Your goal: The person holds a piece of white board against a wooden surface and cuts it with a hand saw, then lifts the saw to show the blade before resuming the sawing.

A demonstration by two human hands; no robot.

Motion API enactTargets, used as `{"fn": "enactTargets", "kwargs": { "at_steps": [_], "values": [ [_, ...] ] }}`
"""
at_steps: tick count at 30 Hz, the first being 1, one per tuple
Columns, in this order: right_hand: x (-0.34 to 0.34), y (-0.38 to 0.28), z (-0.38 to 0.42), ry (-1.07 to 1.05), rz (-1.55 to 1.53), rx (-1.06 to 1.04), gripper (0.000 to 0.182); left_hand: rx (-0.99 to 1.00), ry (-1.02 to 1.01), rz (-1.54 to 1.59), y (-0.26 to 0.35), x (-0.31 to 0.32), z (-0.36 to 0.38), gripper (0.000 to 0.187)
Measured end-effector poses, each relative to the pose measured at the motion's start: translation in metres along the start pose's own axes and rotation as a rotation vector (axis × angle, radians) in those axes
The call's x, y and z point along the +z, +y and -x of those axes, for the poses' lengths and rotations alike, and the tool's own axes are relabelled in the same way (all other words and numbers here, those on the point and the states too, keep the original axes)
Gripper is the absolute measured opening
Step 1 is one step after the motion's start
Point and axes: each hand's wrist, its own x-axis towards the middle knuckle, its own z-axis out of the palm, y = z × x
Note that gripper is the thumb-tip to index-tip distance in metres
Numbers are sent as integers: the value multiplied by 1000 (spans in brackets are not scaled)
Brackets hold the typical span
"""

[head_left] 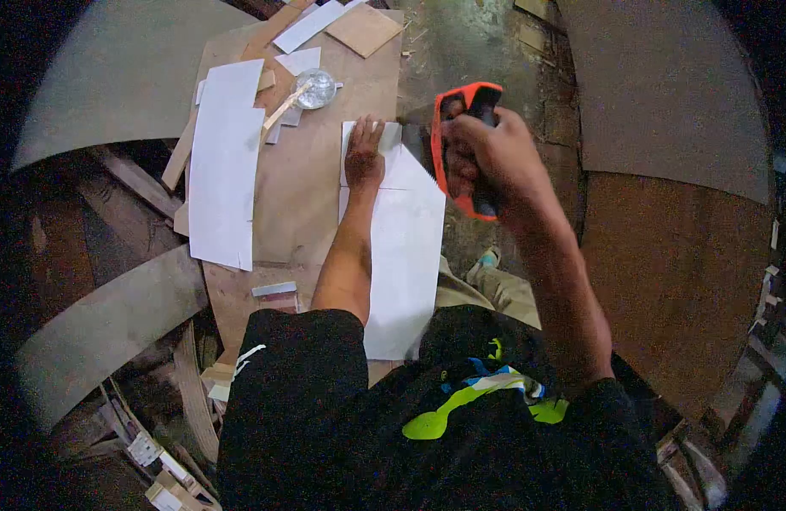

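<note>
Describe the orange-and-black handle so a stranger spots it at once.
Start at the large tan worktop, then find the white board on its right side, under the left hand. Just beyond that board's upper right edge, the right hand grips the handle. It is loop-shaped, and its bright orange stands apart from the white, brown and grey pieces around it.

The light is dim, its source out of view. The white board (pixel 403 247) at the centre and the white sheet (pixel 225 170) at ten o'clock show brightest; the clear bowl (pixel 318 89) at eleven catches glints. Toward half past one, the right hand (pixel 492 155) looks slightly blurred. Fisheye distortion curves the margins, corners fall black, and grain speckles the dark shirt (pixel 308 443) at six.
</note>
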Motion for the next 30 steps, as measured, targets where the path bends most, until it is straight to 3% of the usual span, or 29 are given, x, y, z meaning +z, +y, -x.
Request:
{"fn": "enactTargets", "kwargs": {
  "at_steps": [3,8,13,16,19,21,25,28,30],
  "values": [
    [-2,-16,-3,-30,-40,-46,17,15,54,-8,-3,3,-30,68],
    [18,-16,74,45,52,169,18,-4,32,-27,3,3,-6,65],
    [20,-1,113,73,-23,22,17,3,45,-30,3,3,-11,64],
    [18,44,85,119,173,-26,15,9,62,-26,5,3,-13,64],
    [26,78,51,128,34,149,12,-1,39,-17,5,5,-9,64],
    [34,114,45,206,126,-92,13,2,47,-7,1,4,-13,63],
    [52,96,102,130,92,-299,14,33,67,-2,3,1,-10,62],
    [50,98,109,100,140,-276,16,39,73,15,5,0,-10,62],
    [49,119,76,127,171,-140,17,44,77,24,5,1,-9,62]
  ]
}}
